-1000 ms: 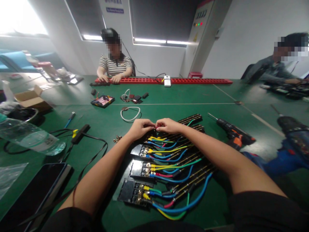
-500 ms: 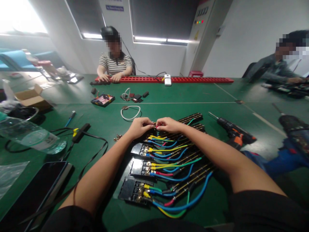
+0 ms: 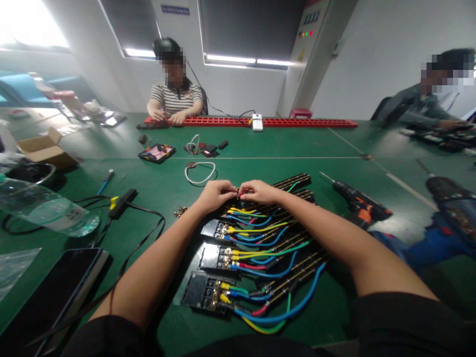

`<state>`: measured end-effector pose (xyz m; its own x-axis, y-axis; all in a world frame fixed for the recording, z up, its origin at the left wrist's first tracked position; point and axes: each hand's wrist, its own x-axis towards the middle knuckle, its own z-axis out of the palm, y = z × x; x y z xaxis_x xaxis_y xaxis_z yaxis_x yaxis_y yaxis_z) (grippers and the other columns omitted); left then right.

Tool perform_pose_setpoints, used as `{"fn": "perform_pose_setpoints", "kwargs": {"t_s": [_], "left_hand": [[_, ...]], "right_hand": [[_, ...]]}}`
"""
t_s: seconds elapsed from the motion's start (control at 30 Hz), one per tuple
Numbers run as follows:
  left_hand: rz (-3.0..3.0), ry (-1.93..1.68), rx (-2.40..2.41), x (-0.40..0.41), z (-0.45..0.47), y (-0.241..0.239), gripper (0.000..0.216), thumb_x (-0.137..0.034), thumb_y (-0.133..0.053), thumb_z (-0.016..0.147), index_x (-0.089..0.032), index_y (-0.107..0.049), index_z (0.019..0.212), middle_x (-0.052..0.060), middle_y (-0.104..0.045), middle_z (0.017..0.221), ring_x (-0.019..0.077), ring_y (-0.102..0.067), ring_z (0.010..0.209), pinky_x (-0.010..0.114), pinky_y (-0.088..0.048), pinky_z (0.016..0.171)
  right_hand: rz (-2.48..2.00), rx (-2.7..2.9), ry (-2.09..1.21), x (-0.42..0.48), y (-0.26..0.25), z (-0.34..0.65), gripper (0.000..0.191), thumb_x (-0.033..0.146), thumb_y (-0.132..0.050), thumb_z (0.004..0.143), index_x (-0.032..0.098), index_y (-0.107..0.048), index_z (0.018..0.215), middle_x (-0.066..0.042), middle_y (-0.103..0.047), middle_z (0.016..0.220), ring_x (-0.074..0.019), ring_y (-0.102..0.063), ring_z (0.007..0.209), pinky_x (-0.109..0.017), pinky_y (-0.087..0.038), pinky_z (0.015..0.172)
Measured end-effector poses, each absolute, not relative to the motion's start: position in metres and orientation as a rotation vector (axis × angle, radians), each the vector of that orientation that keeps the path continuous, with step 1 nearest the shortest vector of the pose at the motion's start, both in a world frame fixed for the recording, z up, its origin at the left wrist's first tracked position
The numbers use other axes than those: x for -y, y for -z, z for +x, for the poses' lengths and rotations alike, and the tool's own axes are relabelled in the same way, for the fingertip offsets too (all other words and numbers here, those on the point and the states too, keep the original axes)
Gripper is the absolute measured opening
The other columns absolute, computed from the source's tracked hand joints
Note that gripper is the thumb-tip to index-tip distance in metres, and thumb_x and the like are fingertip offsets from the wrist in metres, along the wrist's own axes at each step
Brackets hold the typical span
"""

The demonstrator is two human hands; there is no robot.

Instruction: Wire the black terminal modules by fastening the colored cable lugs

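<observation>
At the far end of a row of black terminal blocks [image 3: 216,229], my left hand [image 3: 219,194] and my right hand [image 3: 257,191] meet fingertip to fingertip. A small red-sleeved wire end [image 3: 241,196] shows in the pinch of my right hand. My left thumb and fingers are closed at the far block, and what they grip is hidden. Yellow, green and blue wires [image 3: 260,275] run from the nearer blocks to black strips with brass-coloured rails [image 3: 303,267]. Several small brass screws [image 3: 180,212] lie left of my left hand.
On the right lie a black-and-orange power screwdriver [image 3: 359,201] and a blue drill [image 3: 435,238]. To the left are a plastic bottle [image 3: 52,210], a phone [image 3: 55,292] and a black cable [image 3: 148,248]. Across the green table a person [image 3: 176,99] handles a red slotted rail [image 3: 297,122]; another sits far right.
My hands stay together at the far block with hardly any movement. The view shifts slightly. The person across has lifted one hand a little and brought the fingers together.
</observation>
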<state>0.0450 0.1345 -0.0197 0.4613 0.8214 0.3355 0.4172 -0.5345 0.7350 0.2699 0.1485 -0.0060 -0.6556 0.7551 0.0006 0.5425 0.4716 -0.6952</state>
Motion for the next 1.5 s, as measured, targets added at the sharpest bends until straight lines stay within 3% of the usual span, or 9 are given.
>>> {"fn": "perform_pose_setpoints", "kwargs": {"t_s": [0.33, 0.6, 0.83, 1.13, 1.5], "left_hand": [[2.203, -0.891, -0.994, -0.131, 0.043, 0.016, 0.020, -0.034, -0.069, 0.082, -0.017, -0.077, 0.087, 0.004, -0.078, 0.084, 0.0177, -0.069, 0.075, 0.027, -0.049, 0.070], [2.435, -0.891, -0.888, -0.137, 0.033, 0.014, 0.023, -0.031, -0.065, 0.084, -0.017, -0.074, 0.099, 0.005, -0.076, 0.097, 0.0205, -0.069, 0.091, 0.033, -0.051, 0.085], [2.559, -0.813, -0.787, -0.144, 0.022, 0.011, 0.032, -0.015, -0.054, 0.079, -0.015, -0.072, 0.106, 0.008, -0.073, 0.106, 0.0217, -0.067, 0.100, 0.037, -0.052, 0.095], [2.657, -0.568, -0.828, -0.151, 0.021, 0.009, 0.027, -0.015, -0.065, 0.084, -0.018, -0.073, 0.110, 0.010, -0.070, 0.122, 0.0226, -0.066, 0.113, 0.037, -0.051, 0.102], [2.819, -0.379, -0.897, -0.152, 0.026, 0.007, 0.039, -0.013, -0.063, 0.089, -0.023, -0.069, 0.126, 0.008, -0.067, 0.126, 0.0239, -0.064, 0.114, 0.038, -0.050, 0.103]], "right_hand": [[-1.077, 2.402, -0.975, -0.149, 0.006, 0.271, 0.013, 0.026, -0.065, 0.084, 0.015, -0.070, 0.091, -0.002, -0.068, 0.081, -0.0154, -0.057, 0.074, -0.028, -0.043, 0.073], [-1.051, 2.386, -0.946, -0.149, 0.005, 0.271, 0.013, 0.027, -0.062, 0.085, 0.015, -0.069, 0.087, -0.002, -0.067, 0.079, -0.0152, -0.058, 0.075, -0.027, -0.043, 0.072], [-1.120, 2.385, -0.848, -0.146, 0.006, 0.269, 0.009, 0.022, -0.067, 0.084, 0.016, -0.067, 0.089, -0.001, -0.068, 0.081, -0.0136, -0.058, 0.073, -0.026, -0.043, 0.070], [-1.099, 2.691, -0.476, -0.140, -0.001, 0.263, 0.015, 0.022, -0.064, 0.094, 0.014, -0.077, 0.097, -0.006, -0.068, 0.087, -0.0162, -0.059, 0.081, -0.027, -0.040, 0.076], [-1.105, 2.659, -0.431, -0.141, -0.002, 0.267, 0.016, 0.021, -0.062, 0.095, 0.012, -0.075, 0.096, -0.005, -0.066, 0.085, -0.0155, -0.055, 0.079, -0.026, -0.038, 0.075]]}}
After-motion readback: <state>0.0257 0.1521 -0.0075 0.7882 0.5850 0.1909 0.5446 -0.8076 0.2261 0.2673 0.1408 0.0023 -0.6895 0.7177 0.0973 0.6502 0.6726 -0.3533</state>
